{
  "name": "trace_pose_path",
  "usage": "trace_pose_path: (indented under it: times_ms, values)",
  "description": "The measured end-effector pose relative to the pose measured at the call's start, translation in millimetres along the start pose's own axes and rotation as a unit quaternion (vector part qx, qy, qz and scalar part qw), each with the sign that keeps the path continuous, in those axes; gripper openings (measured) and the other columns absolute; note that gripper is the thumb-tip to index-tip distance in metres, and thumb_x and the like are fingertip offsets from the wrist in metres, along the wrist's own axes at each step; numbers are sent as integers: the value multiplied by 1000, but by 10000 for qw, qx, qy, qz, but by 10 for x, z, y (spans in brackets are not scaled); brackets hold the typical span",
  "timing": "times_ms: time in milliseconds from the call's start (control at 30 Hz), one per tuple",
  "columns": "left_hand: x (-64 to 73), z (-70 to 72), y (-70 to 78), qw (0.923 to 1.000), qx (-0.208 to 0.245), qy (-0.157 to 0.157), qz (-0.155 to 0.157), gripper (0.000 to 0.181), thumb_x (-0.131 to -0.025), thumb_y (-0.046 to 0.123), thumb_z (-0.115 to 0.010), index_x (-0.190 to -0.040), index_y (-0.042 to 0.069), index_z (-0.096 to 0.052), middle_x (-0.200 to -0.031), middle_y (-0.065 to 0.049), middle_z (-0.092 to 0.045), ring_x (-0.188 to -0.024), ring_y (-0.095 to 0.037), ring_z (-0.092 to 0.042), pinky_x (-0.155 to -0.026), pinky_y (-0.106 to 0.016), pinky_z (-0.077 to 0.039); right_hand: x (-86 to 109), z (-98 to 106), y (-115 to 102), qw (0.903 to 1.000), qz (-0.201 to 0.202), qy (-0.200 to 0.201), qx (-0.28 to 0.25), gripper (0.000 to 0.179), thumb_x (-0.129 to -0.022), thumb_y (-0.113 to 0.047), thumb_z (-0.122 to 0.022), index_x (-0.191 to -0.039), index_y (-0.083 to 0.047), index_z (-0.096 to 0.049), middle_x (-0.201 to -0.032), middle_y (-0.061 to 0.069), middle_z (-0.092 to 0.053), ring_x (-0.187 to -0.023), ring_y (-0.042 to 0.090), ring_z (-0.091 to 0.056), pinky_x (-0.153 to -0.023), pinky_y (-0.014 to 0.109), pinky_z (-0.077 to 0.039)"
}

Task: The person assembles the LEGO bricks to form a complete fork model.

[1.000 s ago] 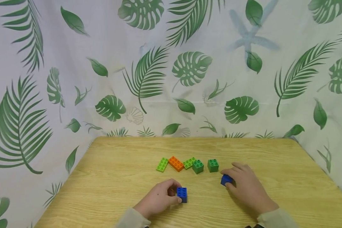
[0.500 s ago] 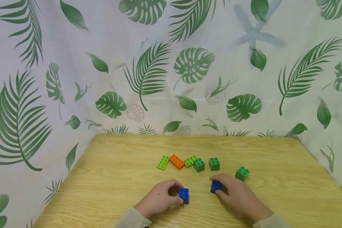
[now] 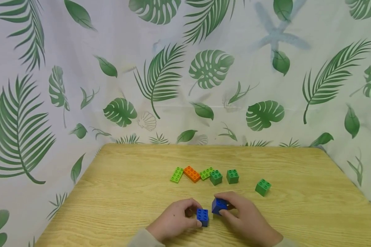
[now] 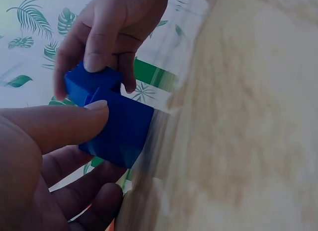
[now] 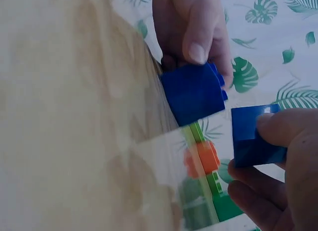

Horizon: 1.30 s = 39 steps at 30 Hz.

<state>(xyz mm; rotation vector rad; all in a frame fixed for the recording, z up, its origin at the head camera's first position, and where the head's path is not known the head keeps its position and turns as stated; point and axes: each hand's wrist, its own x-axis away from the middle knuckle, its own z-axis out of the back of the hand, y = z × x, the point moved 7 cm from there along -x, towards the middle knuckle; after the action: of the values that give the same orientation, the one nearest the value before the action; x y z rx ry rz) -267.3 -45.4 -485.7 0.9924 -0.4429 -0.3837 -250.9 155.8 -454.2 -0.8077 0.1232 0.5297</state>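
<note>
My left hand (image 3: 176,218) pinches a blue building block (image 3: 202,217) between thumb and fingers near the table's front, studs facing up. A second blue block (image 3: 218,206) is pinched in my right hand (image 3: 245,216), just right of the first, tilted and a little higher. In the right wrist view a narrow gap parts the left hand's block (image 5: 193,94) from the right hand's block (image 5: 256,136). From the left wrist, the nearer block (image 4: 119,129) overlaps the other one (image 4: 92,83).
Behind the hands on the wooden table (image 3: 126,192) lie a lime block (image 3: 177,175), an orange block (image 3: 192,174), another lime block (image 3: 206,173) and two green blocks, one (image 3: 216,177) touching the lime. A brighter green block (image 3: 263,187) sits farther right. A leaf-patterned curtain (image 3: 173,85) hangs behind.
My right hand has carried its blue block leftward and toward me, close to the left hand's block, uncovering the green block at right. The left hand has shifted slightly right and nearer.
</note>
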Motion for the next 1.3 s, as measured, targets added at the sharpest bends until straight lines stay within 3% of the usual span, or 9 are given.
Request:
trace_pose_path:
  times_ms: [167, 433, 567, 800, 1300]
  values:
    - [12, -9, 13, 10000, -21, 23, -17, 31, -84, 26, -82, -113, 28, -69, -102, 13, -64, -94, -10, -58, -83, -36, -49, 5, -62, -110, 9996, 92, 79, -253, 41, -96, -23, -72, -135, -14, -63, -124, -9, -63, -102, 8, -63, -79, 30, -57]
    - [25, -29, 11, 9999, -132, 12, -99, 31, -84, 30, -82, -112, 29, -69, -101, 14, -63, -93, -9, -58, -82, -35, -49, 8, -164, -210, 9983, -172, -186, -527, 44, -98, -32, -70, -137, -14, -59, -124, -9, -63, -103, 11, -65, -83, 30, -56]
    - [13, -34, -1, 9998, -154, 6, -109, 31, -83, 31, -82, -112, 29, -69, -102, 14, -63, -94, -9, -58, -82, -35, -49, 3, -182, -249, 9981, -1, -110, -612, 40, -96, -27, -72, -133, -15, -61, -121, -10, -64, -102, 9, -65, -82, 31, -57]
    - [9, -39, -11, 9998, -174, 14, -104, 32, -83, 29, -82, -112, 28, -69, -103, 14, -63, -94, -8, -58, -82, -35, -49, 3, -223, -299, 9972, 424, -93, -602, 37, -96, -23, -73, -131, -14, -64, -124, -9, -64, -104, 9, -65, -80, 29, -57]
    - [9, -38, 11, 9999, -97, 21, -115, 28, -83, 26, -82, -108, 28, -70, -100, 13, -63, -93, -11, -57, -82, -36, -48, -34, -267, -314, 9981, 212, -312, -494, 36, -99, -29, -68, -133, -18, -64, -126, -12, -63, -108, 8, -62, -85, 30, -56]
